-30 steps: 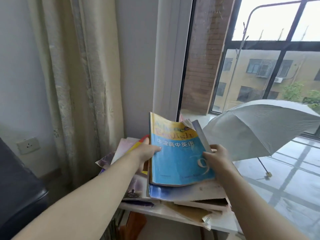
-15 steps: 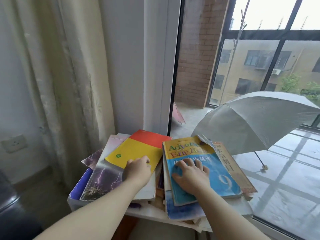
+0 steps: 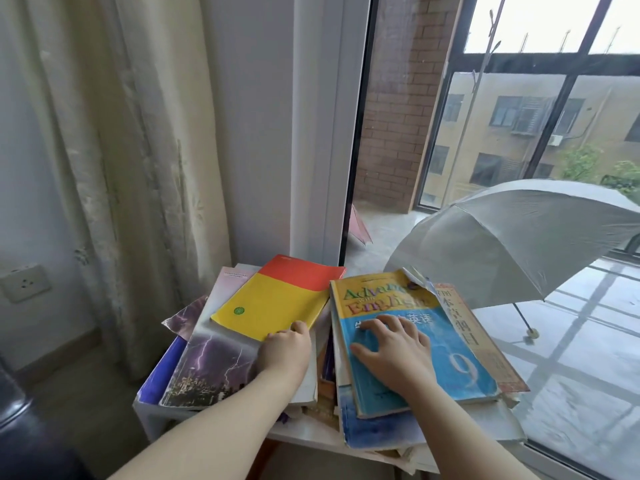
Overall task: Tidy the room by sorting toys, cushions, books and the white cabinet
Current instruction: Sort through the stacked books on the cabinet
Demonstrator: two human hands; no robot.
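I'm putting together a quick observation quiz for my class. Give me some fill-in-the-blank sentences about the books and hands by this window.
1. The right hand lies flat on the blue book, which bears the numeral ____.
2. The left hand touches the yellow book, which bears a small round ____ emblem.
3. Under the yellow book, a cover shows purple ____ over a dark skyline.
4. Beyond the glass stands an open grey ____.

Missing words: 9; green; lightning; umbrella.
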